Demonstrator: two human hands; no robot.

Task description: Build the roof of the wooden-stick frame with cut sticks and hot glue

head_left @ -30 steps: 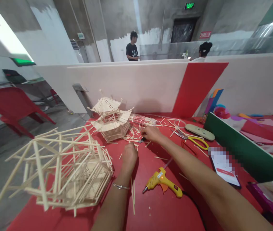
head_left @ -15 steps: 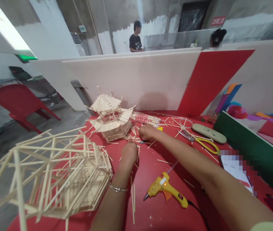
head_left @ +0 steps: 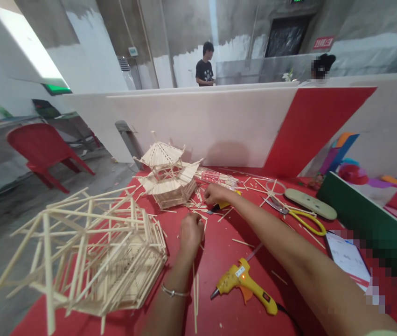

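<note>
My left hand (head_left: 191,230) is closed, its fingers curled in just above the red table, and whatever it may hold is hidden. Farther forward, my right hand (head_left: 214,194) has its fingers pinched together over a scatter of short wooden sticks (head_left: 194,203); I cannot make out what is between them. A yellow-and-black utility knife (head_left: 223,204) lies partly under the right hand and wrist. Beside the hands stands a small wooden stick pavilion (head_left: 170,179) with a tiered roof. A larger open stick frame (head_left: 114,252) fills the left side.
A yellow glue gun (head_left: 240,282) lies in front with its light glowing. Yellow-handled scissors (head_left: 305,219), a pale green oblong case (head_left: 310,204) and a phone (head_left: 347,256) are at right. A white partition (head_left: 198,126) borders the back, and a person (head_left: 204,67) stands beyond it.
The view has tilted up slightly. My left hand has turned so its curled fingers show more. More of the utility knife shows by my right hand, which stays over the sticks.
</note>
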